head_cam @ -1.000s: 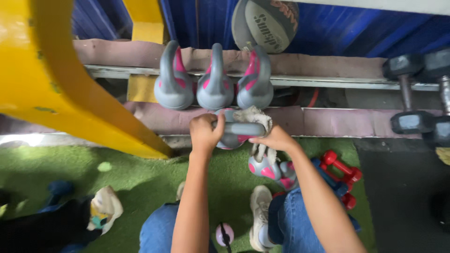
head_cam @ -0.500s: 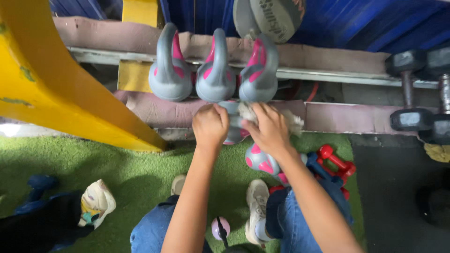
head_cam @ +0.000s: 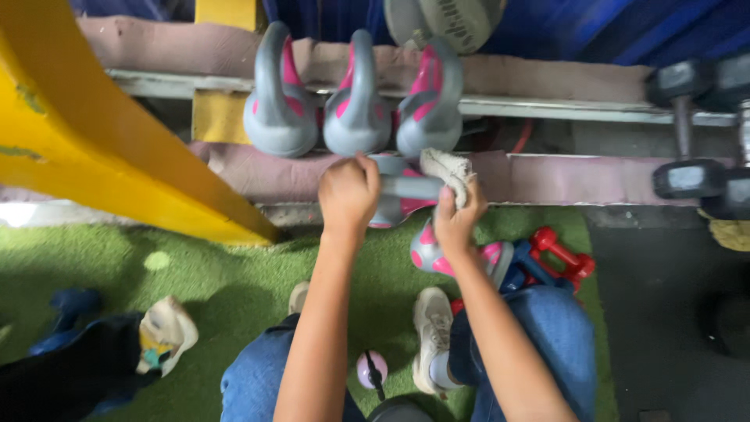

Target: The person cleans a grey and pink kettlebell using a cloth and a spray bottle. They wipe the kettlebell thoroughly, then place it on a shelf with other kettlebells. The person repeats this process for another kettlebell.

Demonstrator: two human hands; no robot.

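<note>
Green artificial turf covers the floor in front of a low rack, whose padded ledge runs left to right beneath a metal rail and a blue wall. A yellow slanted beam crosses the left side. Three grey-and-pink kettlebells stand side by side on the rack, with a ball above them and black dumbbells well apart at the right. The left hand is closed around the handle of a grey-and-pink kettlebell, which is held just in front of the ledge and below the three racked ones. The right hand pinches a pale cloth against the other end of that handle. Another kettlebell lies on the turf just under the right hand, beside small red dumbbells. The person's blue jeans and a pale shoe appear below; a second shoe lies at the lower left.
</note>
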